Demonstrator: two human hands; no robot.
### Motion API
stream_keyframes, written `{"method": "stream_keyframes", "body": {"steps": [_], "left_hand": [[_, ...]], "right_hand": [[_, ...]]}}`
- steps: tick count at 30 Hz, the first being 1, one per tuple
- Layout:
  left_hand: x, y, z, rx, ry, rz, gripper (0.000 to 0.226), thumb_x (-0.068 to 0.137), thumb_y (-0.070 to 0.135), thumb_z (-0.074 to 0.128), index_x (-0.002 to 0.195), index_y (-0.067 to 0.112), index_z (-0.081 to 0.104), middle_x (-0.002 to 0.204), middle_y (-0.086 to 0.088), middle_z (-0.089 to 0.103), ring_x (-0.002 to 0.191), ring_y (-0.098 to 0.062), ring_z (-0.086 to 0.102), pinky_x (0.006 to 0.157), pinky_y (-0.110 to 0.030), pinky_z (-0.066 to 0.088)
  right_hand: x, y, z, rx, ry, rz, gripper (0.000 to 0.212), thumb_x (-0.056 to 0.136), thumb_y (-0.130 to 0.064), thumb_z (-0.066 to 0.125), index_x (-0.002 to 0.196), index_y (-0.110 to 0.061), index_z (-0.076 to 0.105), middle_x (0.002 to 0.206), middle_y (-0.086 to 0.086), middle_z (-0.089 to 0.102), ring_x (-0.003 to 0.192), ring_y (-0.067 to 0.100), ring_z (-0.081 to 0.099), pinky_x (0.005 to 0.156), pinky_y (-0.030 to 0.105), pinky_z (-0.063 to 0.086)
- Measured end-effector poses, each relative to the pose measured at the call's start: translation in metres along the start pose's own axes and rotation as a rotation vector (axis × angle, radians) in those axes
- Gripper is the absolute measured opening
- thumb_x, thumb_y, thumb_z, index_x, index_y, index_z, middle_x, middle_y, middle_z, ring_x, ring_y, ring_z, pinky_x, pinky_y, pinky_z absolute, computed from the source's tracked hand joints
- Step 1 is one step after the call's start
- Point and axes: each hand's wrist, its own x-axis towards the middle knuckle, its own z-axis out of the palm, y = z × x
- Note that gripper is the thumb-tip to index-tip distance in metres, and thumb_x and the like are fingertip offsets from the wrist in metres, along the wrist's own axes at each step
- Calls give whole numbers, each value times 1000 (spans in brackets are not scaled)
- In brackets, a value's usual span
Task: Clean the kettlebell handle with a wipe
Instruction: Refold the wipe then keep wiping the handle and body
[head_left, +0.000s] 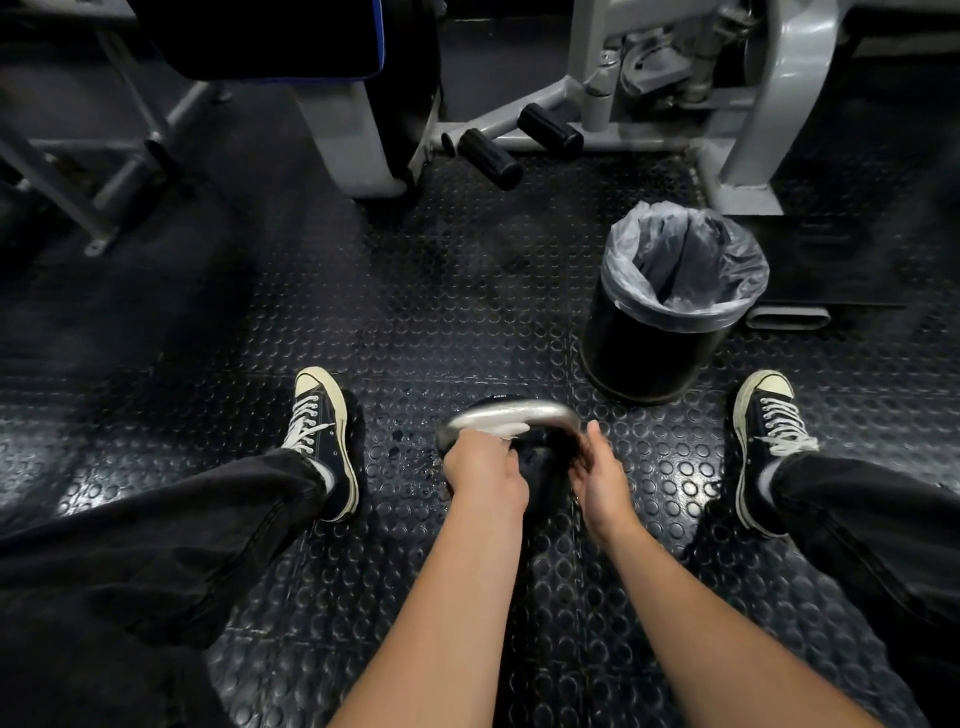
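Observation:
A black kettlebell (498, 401) stands on the studded floor between my feet, its silver handle (540, 411) arching across the top. My left hand (483, 470) grips a white wipe (506, 429) against the underside of the handle's left part. My right hand (602, 470) holds the right leg of the handle, with the thumb up beside it. Most of the kettlebell's body is hidden behind my hands.
A black bin (660, 332) lined with a clear bag stands just beyond my right hand. My two sneakers (324, 436) (769, 441) flank the kettlebell. Grey gym machines (753, 104) with black foot rollers (488, 158) stand at the back.

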Motion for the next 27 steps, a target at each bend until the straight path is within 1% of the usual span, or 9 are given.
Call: {"method": "stream_keyframes", "body": {"steps": [3,5,7,9,12,14,16,20,27], "left_hand": [[-2,4,4,16,13,2,43,101,-4,26,141,-4,41,128,-23,55,119,-34,57,110,-41,41],[1,6,0,-5,40,35,33,102,1,31,127,4,50,103,-13,59,88,-25,60,82,-32,50],[3,4,-3,2,68,38,21,102,5,32,108,8,52,79,-5,54,63,-16,48,55,-26,39],[7,1,-1,-31,84,41,21,103,7,33,106,7,55,74,-3,53,58,-14,45,46,-23,35],[11,-3,3,-228,98,4,29,104,7,35,128,2,52,110,-11,64,90,-22,64,79,-28,55],[16,-5,-1,-363,130,-28,19,102,8,43,111,-1,57,125,-17,63,115,-30,62,103,-41,48],[11,-7,-3,-250,69,-30,23,101,12,49,83,-2,56,120,-25,66,116,-38,61,106,-50,42],[10,-10,-11,-380,39,-42,38,106,7,31,140,-7,39,147,-22,45,137,-33,45,117,-43,34],[17,-12,-2,-348,76,-19,39,107,11,38,142,-5,39,141,-14,53,127,-28,55,113,-40,41]], "right_hand": [[-1,0,-1,-4,-7,-12,41,104,-50,41,107,-23,72,105,-8,78,97,-1,72,86,21,47],[-1,0,0,-10,1,-6,42,103,-51,41,110,-23,71,105,-9,78,97,-1,71,88,22,46],[-1,1,0,-5,9,-2,42,103,-53,42,111,-23,71,108,-8,77,98,-1,71,88,23,46],[-1,1,0,-15,6,-3,43,103,-53,42,109,-23,72,109,-6,77,99,0,71,88,23,47],[0,2,-3,-32,-5,1,45,104,-52,40,110,-22,73,109,-5,77,102,3,71,90,25,47],[-1,0,-3,-29,0,7,45,104,-52,40,111,-22,72,109,-5,77,104,5,71,91,25,48],[2,2,-3,-30,9,7,46,103,-53,40,107,-23,75,108,-6,78,104,7,71,92,26,47],[5,5,-4,-103,46,-9,46,88,-74,45,92,-44,80,105,-14,77,110,8,66,100,30,43],[4,5,-2,-67,15,-6,45,101,-59,42,89,-41,81,104,-11,78,102,2,70,94,26,45]]}}
